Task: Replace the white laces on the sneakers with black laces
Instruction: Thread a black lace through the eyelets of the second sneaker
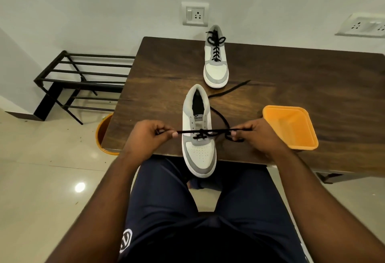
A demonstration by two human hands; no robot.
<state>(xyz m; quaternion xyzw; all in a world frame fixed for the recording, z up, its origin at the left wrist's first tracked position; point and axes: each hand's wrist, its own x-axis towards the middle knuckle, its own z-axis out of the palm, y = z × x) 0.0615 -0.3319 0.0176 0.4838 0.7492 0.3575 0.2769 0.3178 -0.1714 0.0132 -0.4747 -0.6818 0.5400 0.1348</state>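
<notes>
A white and grey sneaker (199, 152) lies at the table's near edge, toe toward me and overhanging it. A black lace (216, 132) runs through its lowest eyelets and stretches taut to both sides. My left hand (149, 137) pinches the lace's left end. My right hand (255, 137) pinches the right part, and the rest of the lace loops away across the table behind it. A second sneaker (216, 69) stands farther back, fully laced in black with a bow.
An orange plastic tub (291, 127) sits on the dark wooden table (312, 88) just right of my right hand. An orange bin (104, 135) stands on the floor at the table's left corner. A black metal rack (79, 81) is against the left wall.
</notes>
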